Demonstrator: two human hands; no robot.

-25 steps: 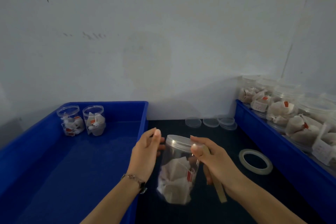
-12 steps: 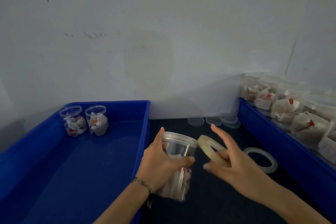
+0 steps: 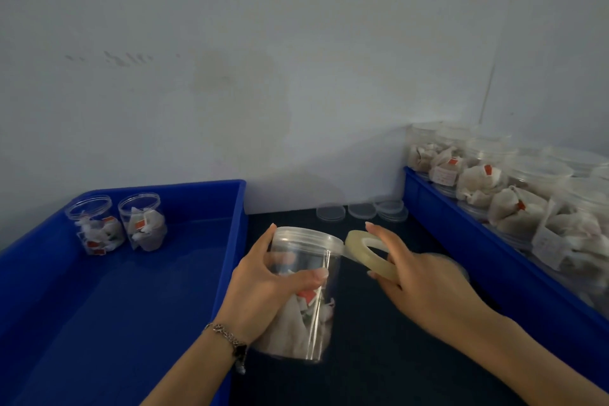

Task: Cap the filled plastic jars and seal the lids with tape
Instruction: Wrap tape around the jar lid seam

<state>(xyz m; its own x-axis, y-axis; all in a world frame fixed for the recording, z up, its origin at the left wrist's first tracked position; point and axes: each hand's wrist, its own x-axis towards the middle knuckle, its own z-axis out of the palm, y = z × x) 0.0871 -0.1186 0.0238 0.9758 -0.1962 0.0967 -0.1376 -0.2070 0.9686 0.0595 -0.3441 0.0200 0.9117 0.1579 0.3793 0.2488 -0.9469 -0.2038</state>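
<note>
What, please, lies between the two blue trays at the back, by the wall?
In the head view, loose clear lids lie on the dark tabletop there.

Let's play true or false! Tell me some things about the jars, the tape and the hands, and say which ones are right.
1. The left hand grips the capped jar. True.
2. The right hand holds scissors. False: it holds a tape roll beside the jar's lid.
3. The left blue bin holds two jars. True.
4. The spare lids lie inside the left bin. False: they lie on the dark table by the wall.
</note>
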